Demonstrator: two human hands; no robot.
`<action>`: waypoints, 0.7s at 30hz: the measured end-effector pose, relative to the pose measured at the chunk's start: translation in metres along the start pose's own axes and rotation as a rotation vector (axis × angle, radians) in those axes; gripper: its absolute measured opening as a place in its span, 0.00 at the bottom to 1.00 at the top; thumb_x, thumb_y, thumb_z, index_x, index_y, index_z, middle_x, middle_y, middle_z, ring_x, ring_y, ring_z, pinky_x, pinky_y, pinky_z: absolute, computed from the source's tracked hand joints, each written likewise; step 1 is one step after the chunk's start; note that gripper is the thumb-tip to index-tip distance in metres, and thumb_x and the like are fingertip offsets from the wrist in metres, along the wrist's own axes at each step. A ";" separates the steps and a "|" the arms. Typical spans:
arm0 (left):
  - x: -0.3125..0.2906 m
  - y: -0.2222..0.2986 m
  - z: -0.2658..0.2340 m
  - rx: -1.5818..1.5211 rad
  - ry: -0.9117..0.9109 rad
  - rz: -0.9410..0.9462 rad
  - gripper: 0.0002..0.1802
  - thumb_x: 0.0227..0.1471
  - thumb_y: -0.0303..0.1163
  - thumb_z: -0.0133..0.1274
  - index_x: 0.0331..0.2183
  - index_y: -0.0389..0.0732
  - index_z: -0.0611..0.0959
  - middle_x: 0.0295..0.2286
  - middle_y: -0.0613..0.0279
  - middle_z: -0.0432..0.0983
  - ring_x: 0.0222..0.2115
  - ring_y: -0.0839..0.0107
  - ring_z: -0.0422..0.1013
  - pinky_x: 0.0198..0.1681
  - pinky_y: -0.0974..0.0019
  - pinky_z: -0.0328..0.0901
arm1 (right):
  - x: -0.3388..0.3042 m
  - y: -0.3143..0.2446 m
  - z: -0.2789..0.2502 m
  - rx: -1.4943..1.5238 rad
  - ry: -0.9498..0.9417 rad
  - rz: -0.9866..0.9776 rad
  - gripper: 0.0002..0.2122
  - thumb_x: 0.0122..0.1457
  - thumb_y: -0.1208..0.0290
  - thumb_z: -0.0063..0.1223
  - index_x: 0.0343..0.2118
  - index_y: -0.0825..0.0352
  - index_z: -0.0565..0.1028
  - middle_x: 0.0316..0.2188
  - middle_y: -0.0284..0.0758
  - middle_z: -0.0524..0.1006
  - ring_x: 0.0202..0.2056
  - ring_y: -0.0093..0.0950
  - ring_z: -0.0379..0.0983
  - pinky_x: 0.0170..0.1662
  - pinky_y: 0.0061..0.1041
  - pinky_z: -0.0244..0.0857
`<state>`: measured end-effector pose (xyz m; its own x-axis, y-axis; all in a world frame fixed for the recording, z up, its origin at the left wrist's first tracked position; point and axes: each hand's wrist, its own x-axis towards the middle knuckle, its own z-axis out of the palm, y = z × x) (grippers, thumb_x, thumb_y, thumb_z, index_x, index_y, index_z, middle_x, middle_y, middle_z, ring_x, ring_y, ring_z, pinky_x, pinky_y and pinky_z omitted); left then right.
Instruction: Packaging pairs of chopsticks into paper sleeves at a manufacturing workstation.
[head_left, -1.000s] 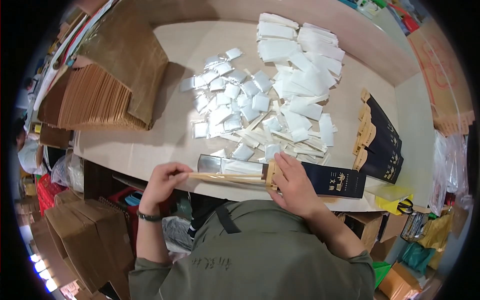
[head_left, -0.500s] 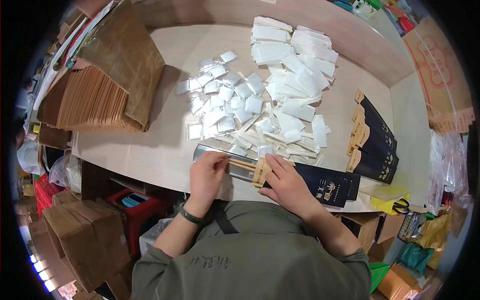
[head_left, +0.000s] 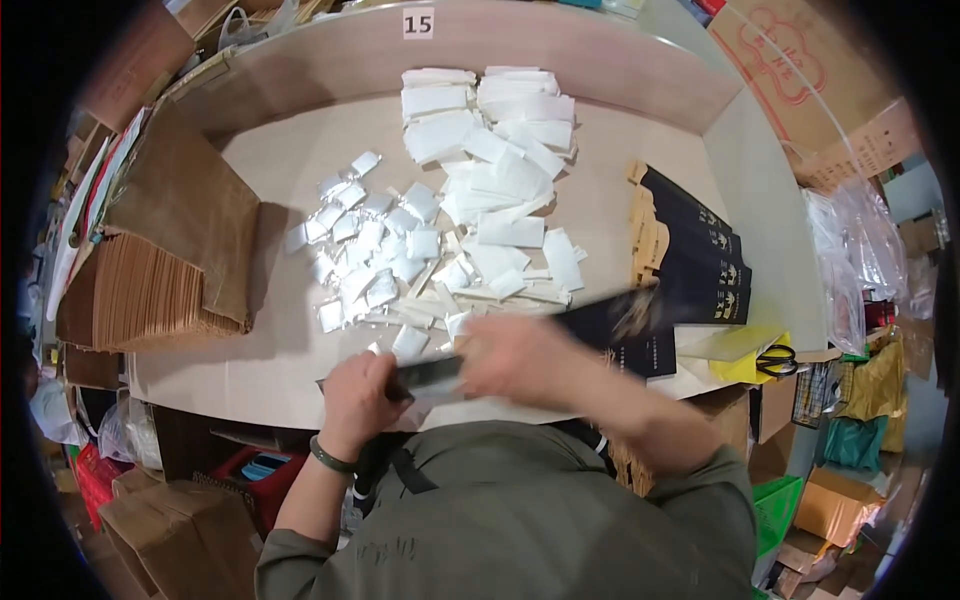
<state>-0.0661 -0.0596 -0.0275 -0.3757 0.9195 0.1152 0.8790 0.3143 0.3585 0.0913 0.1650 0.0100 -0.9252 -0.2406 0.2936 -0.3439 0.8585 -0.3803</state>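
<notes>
My left hand (head_left: 357,393) is closed over the left part of a long, shiny dark tray (head_left: 428,376) at the table's front edge. Blurred by motion, my right hand (head_left: 515,357) curls at the tray's right end. From behind it a dark blue paper chopstick sleeve (head_left: 605,316) with smeared gold print slants up to the right, apparently in its grip. Under that, another dark sleeve (head_left: 650,352) lies on the table. The chopsticks themselves are not visible. Beyond my hands lie clear packets (head_left: 400,235) with white contents, and white paper packets (head_left: 500,185).
A tall cardboard box (head_left: 180,230) filled with brown paper pieces stands at the left. Fanned dark sleeves (head_left: 690,250) with tan tops lie at the right, near black scissors (head_left: 776,360) on a yellow holder (head_left: 735,371). A raised panel (head_left: 330,65) borders the table's back.
The chopsticks seen at my left hand are out of sight. My right hand is now in fast motion, and the sleeve by it has tilted upward. The whole view has shifted.
</notes>
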 end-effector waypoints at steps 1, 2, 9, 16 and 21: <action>0.005 0.005 -0.010 -0.057 -0.022 -0.111 0.24 0.31 0.34 0.68 0.32 0.41 0.76 0.27 0.58 0.74 0.29 0.52 0.71 0.31 0.58 0.66 | -0.014 0.022 -0.027 -0.250 -0.140 0.196 0.07 0.52 0.66 0.59 0.22 0.61 0.76 0.30 0.41 0.76 0.32 0.36 0.74 0.33 0.31 0.70; 0.011 0.011 -0.020 -0.171 -0.144 -0.359 0.21 0.35 0.35 0.67 0.32 0.38 0.76 0.27 0.57 0.74 0.28 0.59 0.72 0.32 0.62 0.66 | -0.036 0.054 -0.046 -0.151 -0.075 0.710 0.07 0.53 0.65 0.60 0.24 0.62 0.77 0.27 0.40 0.76 0.33 0.36 0.75 0.34 0.32 0.71; 0.013 0.059 0.003 -1.021 -0.504 0.001 0.21 0.40 0.31 0.61 0.38 0.34 0.74 0.33 0.55 0.68 0.32 0.65 0.68 0.36 0.64 0.65 | -0.071 0.001 -0.039 0.033 -0.104 0.371 0.22 0.44 0.64 0.68 0.39 0.70 0.73 0.55 0.52 0.66 0.56 0.48 0.63 0.56 0.44 0.59; 0.029 0.072 -0.004 -0.877 -0.714 -0.169 0.16 0.40 0.32 0.61 0.33 0.36 0.76 0.26 0.56 0.73 0.28 0.60 0.72 0.33 0.64 0.66 | -0.039 -0.008 0.007 0.089 -0.108 0.388 0.16 0.45 0.65 0.65 0.33 0.69 0.75 0.42 0.46 0.74 0.45 0.45 0.71 0.47 0.38 0.66; 0.037 0.038 0.017 -0.390 -0.178 -0.440 0.19 0.40 0.37 0.63 0.29 0.36 0.73 0.26 0.50 0.74 0.28 0.57 0.73 0.31 0.60 0.66 | -0.031 -0.021 0.021 -0.030 -0.305 0.890 0.14 0.56 0.60 0.56 0.27 0.69 0.75 0.23 0.42 0.77 0.27 0.41 0.76 0.27 0.37 0.67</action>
<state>-0.0421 -0.0095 -0.0251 -0.5943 0.7593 -0.2650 0.4683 0.5946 0.6536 0.1241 0.1450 -0.0091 -0.8494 0.4050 -0.3384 0.5102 0.7941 -0.3303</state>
